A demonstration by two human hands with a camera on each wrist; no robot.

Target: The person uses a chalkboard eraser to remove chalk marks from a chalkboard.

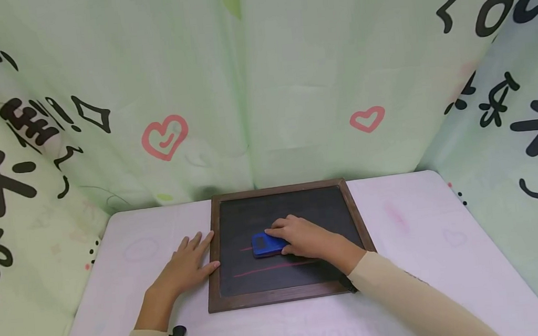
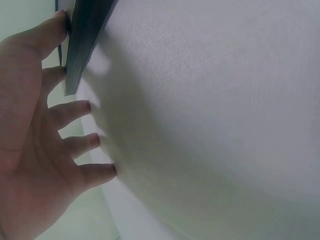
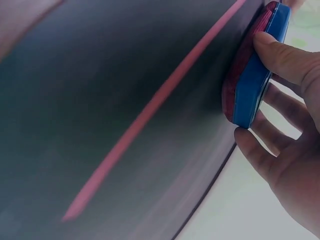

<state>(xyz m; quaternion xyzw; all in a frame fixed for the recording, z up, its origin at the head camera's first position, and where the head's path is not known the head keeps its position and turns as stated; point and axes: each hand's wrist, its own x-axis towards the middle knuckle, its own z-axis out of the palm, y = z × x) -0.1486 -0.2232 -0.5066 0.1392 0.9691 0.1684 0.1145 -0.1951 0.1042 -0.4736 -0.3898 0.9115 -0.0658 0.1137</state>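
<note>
Pinching blue eraser [image 1: 264, 245]: right grip [image 1: 305, 237] | touching brown board frame [image 1: 279, 296], fingers spread, unclenched: left grip [image 1: 185, 268]

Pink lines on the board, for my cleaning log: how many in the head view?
2: a long line nearer than the blue eraser, a short line left of it; more may be hidden.

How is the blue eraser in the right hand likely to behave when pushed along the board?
The blue eraser likely keeps its shape, given its straight, crisp edges. It seems unlikely to roll, being a low, flat-sided block on the board. Its reddish underside looks soft, so that layer might compress slightly.
</note>
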